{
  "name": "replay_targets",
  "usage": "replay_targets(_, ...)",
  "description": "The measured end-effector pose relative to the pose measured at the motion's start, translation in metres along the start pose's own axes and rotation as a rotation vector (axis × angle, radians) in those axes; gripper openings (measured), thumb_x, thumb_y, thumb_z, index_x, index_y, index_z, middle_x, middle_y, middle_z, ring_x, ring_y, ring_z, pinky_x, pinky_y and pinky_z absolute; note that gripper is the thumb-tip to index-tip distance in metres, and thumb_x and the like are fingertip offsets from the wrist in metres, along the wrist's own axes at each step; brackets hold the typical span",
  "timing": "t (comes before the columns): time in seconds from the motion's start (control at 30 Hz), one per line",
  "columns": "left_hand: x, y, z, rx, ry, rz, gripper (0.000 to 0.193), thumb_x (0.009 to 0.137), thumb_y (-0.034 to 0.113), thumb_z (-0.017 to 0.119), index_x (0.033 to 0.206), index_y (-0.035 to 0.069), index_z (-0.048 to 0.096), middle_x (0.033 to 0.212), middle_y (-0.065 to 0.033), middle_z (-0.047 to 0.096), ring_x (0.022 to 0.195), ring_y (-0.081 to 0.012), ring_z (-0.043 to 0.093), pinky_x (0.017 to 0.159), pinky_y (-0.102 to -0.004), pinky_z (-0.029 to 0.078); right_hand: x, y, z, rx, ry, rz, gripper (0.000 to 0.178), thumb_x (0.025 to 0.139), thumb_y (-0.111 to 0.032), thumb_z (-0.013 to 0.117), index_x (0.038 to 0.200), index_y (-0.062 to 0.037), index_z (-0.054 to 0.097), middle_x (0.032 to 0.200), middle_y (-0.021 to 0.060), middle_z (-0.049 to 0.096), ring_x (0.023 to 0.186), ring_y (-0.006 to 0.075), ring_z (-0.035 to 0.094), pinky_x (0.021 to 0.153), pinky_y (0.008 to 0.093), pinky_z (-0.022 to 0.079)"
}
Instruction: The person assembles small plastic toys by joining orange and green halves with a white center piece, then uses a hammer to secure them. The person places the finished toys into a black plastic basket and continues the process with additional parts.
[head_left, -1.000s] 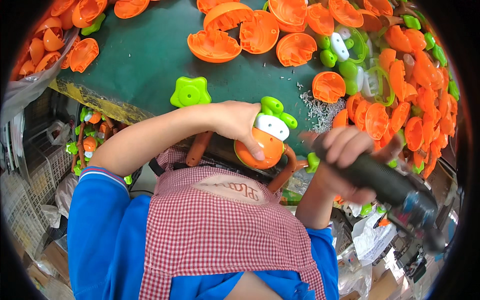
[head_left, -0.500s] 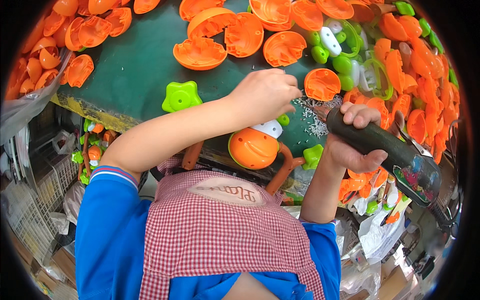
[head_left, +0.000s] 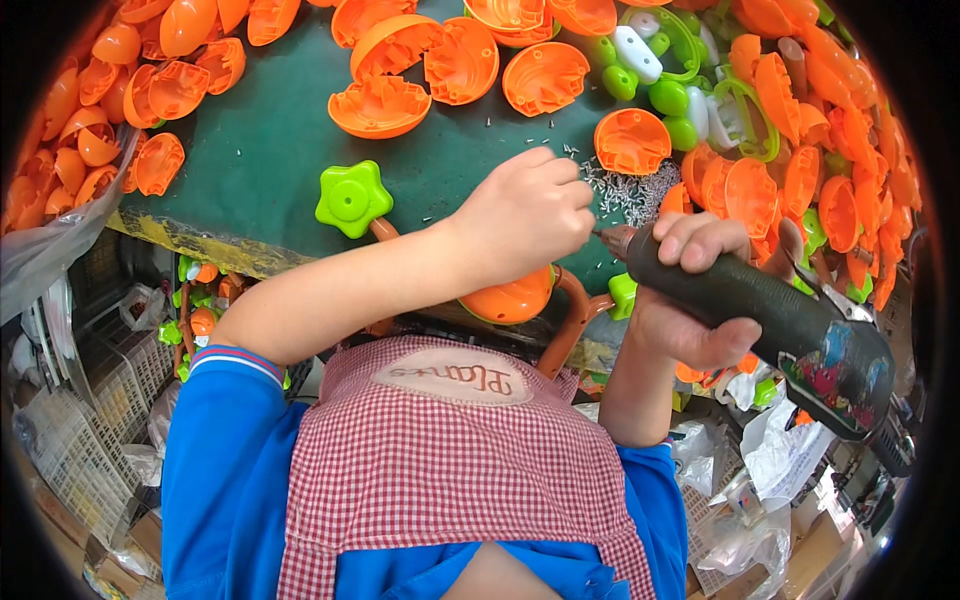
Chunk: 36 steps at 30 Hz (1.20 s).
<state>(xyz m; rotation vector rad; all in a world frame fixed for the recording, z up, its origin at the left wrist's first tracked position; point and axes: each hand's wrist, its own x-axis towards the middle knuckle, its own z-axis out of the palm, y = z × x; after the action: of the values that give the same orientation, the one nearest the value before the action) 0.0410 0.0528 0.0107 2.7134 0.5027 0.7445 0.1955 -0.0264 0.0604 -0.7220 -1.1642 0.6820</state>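
Note:
My left hand [head_left: 525,212] is closed, its fingertips curled together beside the bit of an electric screwdriver [head_left: 770,305]. Whatever those fingers pinch is hidden. My right hand [head_left: 680,325] wraps the dark screwdriver body, which points left with its tip close to the left fingers. Below the left hand, at the bench edge, lies a toy piece with a rounded orange body [head_left: 510,300]. Brown curved tubes [head_left: 572,325] come off it, along with a green star-shaped knob [head_left: 353,198] and a smaller green knob [head_left: 622,295]. A pile of small screws [head_left: 635,195] lies just beyond the bit.
Several orange half shells [head_left: 382,107] lie across the far side of the green bench top [head_left: 250,150]. Orange shells and green and white parts [head_left: 637,55] heap up at the right. A clear plastic bag [head_left: 85,210] hangs at the left edge, near a wire rack [head_left: 85,440].
My left hand has come nearer to me, its fingers curled tighter, covering the toy's white part. The screwdriver has shifted left and nearer, bringing its tip beside those fingers.

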Motion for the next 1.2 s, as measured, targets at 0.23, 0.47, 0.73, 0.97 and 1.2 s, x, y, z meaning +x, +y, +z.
replay_targets(0.23,-0.052,0.028,-0.012,-0.383,-0.202,-0.290,0.056,0.059,0.032,0.082,0.108,0.012,0.064,0.141,-0.0119,0.043,0.126,-0.0356,0.044,0.105,-0.0501,0.034,-0.037,-0.033,0.020,-0.015,0.016,0.120,0.092,0.087,-0.062,0.059,0.151,-0.0123,0.017,0.082,0.0072,0.054,0.069,0.0188,0.054,0.068,0.0358,0.047)
replay_targets(0.47,-0.050,0.029,-0.012,-0.375,-0.193,-0.314,0.049,0.059,0.029,0.080,0.102,0.013,0.064,0.138,-0.0108,0.045,0.124,-0.0349,0.045,0.104,-0.0499,0.034,-0.044,-0.028,0.031,0.007,0.016,0.269,0.076,0.085,-0.040,0.074,0.140,-0.0113,0.030,0.087,0.0143,0.061,0.079,0.0262,0.060,0.079,0.0432,0.050)
replay_targets(0.73,-0.049,0.037,-0.006,-0.376,-0.105,-0.366,0.044,0.059,0.028,0.080,0.098,0.014,0.064,0.135,-0.0097,0.048,0.123,-0.0328,0.047,0.101,-0.0489,0.035,-0.049,-0.008,0.018,0.093,-0.093,0.230,0.055,0.084,-0.034,0.077,0.120,-0.0113,0.042,0.083,0.0133,0.060,0.073,0.0261,0.059,0.070,0.0418,0.051)
replay_targets(0.97,-0.049,0.038,-0.006,-0.336,-0.074,-0.349,0.040,0.058,0.029,0.078,0.092,0.011,0.068,0.130,-0.0116,0.050,0.121,-0.0307,0.049,0.099,-0.0462,0.037,-0.040,0.004,0.004,0.310,-0.253,0.284,0.081,0.075,-0.037,0.083,0.134,-0.0066,0.036,0.080,0.0128,0.060,0.071,0.0245,0.058,0.068,0.0388,0.050)
replay_targets(1.2,-0.052,0.033,-0.008,-0.359,-0.133,-0.352,0.043,0.059,0.029,0.079,0.098,0.014,0.066,0.137,-0.0091,0.046,0.123,-0.0328,0.047,0.104,-0.0495,0.035,-0.031,-0.009,0.010,0.156,-0.116,0.243,0.094,0.082,-0.054,0.072,0.147,-0.0088,0.022,0.078,0.0078,0.058,0.066,0.0202,0.057,0.065,0.0358,0.050)
